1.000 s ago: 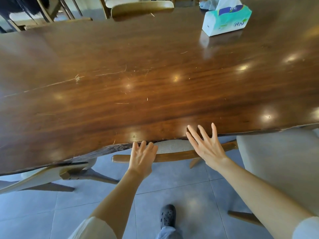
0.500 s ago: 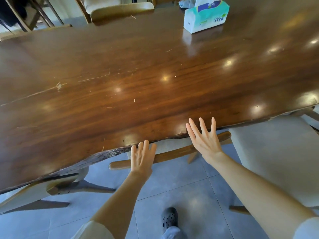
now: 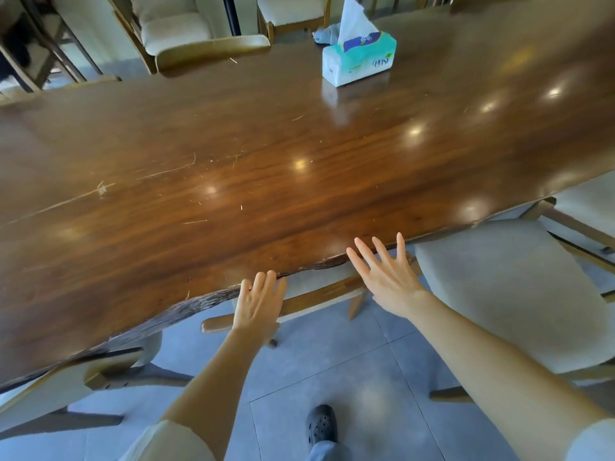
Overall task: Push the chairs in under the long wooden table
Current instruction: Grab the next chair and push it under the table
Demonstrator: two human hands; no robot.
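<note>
**Both hands flat and open at the back rail of the middle chair**

The left hand (image 3: 258, 307) lies open on the wooden back rail of the middle chair (image 3: 319, 294), fingers straight and close together, the fingertips reaching the rough edge of the desk (image 3: 299, 181). It grasps nothing; the palm only presses on the rail. The right hand (image 3: 387, 277) is also open, fingers spread wide, and it is over the right end of the same rail. Whether its palm touches the wood I cannot tell.

This chair is almost fully under the desk: beyond the hands only the rail, a strip of pale seat and one leg are visible. To the right of the right hand stands a second chair (image 3: 506, 294) with a grey cushion, and most of its seat is out from under the desk. To the left of the left hand, a third chair (image 3: 60, 390) is partly under the edge.

Far beyond the hands, on the desk, stands a tissue box (image 3: 359, 61). Below the arms, a dark shoe (image 3: 321, 424) is on the grey tiled floor (image 3: 349, 377).
</note>
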